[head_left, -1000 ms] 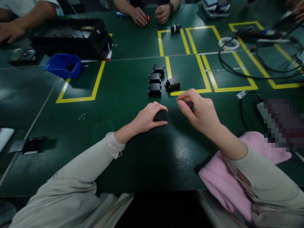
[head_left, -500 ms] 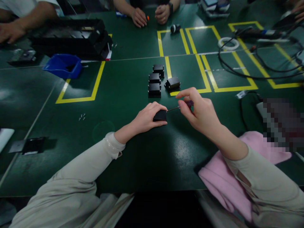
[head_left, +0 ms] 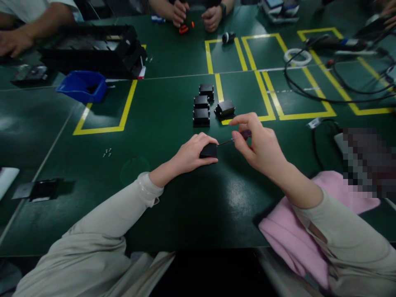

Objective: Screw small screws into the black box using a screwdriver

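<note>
My left hand (head_left: 194,152) is closed round a small black box (head_left: 208,151) on the green table, thumb on the near side and fingers over the far side. In my right hand (head_left: 258,140) is a screwdriver (head_left: 246,134), pinched by its dark handle. The thin shaft points left, and its tip meets the right side of the box. Beyond my hands stand several similar black boxes (head_left: 201,116), with small bright screws at their edges. Several loose screws (head_left: 107,152) lie on the table to the left of my left hand.
A blue bin (head_left: 82,86) and a long black tray (head_left: 83,49) stand at the far left. A pink cloth (head_left: 287,231) lies under my right forearm. Black cable (head_left: 312,93) loops at the right. Across the table are another person's hands (head_left: 211,18), near an orange-handled tool (head_left: 184,29).
My hands, the box and the screwdriver hold almost the same place. Across the table, the other person's hand has risen slightly, and more of the orange-handled tool shows.
</note>
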Demonstrator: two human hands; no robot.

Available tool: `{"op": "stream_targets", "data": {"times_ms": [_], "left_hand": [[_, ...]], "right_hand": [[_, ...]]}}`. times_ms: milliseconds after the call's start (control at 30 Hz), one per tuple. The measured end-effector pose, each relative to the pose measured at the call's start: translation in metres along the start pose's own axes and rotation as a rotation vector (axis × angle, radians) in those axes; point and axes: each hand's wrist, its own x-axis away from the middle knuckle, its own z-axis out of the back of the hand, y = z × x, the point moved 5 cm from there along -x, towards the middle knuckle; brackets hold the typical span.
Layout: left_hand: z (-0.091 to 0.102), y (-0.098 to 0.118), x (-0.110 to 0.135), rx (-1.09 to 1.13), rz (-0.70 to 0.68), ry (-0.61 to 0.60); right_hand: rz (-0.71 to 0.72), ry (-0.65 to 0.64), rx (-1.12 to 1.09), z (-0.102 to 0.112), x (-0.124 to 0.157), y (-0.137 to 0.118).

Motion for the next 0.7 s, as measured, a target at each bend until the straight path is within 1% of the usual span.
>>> {"op": "stream_targets", "data": {"times_ms": [167, 367, 700], "left_hand": [[-0.0001, 0.0002, 0.0002, 0.0, -0.005, -0.003], [-0.0007, -0.0004, 0.0003, -0.005, 0.001, -0.005], [0.0002, 0.0002, 0.0003, -0.004, -0.002, 0.002]], "right_hand": [[0.018, 0.002, -0.015, -0.0011, -0.0001, 0.0014], [-0.017, -0.009, -0.023, -0.0006, 0.0003, 0.0029], [0.038, 0.012, 0.01, 0.0006, 0.0003, -0.0022]]}}
